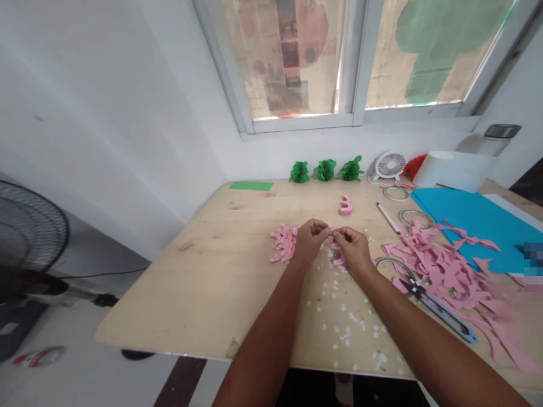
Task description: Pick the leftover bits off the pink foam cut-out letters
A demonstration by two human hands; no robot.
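Observation:
My left hand (pixel 310 239) and my right hand (pixel 353 247) meet over the middle of the wooden table (pixel 212 277). Both are pinched on one small pink paper piece (pixel 331 231) held between their fingertips. A heap of cut pink paper petals (pixel 283 243) lies just left of my left hand. Another pink curved piece (pixel 338 258) lies under my right hand. A small pink paper shape (pixel 346 206) rests further back. Small white paper bits (pixel 348 322) are scattered on the table near my forearms.
Pink paper scraps (pixel 441 271) and blue-handled scissors (pixel 441 308) lie at the right, beside a blue sheet (pixel 470 217). Three green paper flowers (pixel 324 169), a small white fan (pixel 389 165), a pen (pixel 388 218), a green sheet (pixel 251 185) sit at the back. A floor fan (pixel 29 232) stands left.

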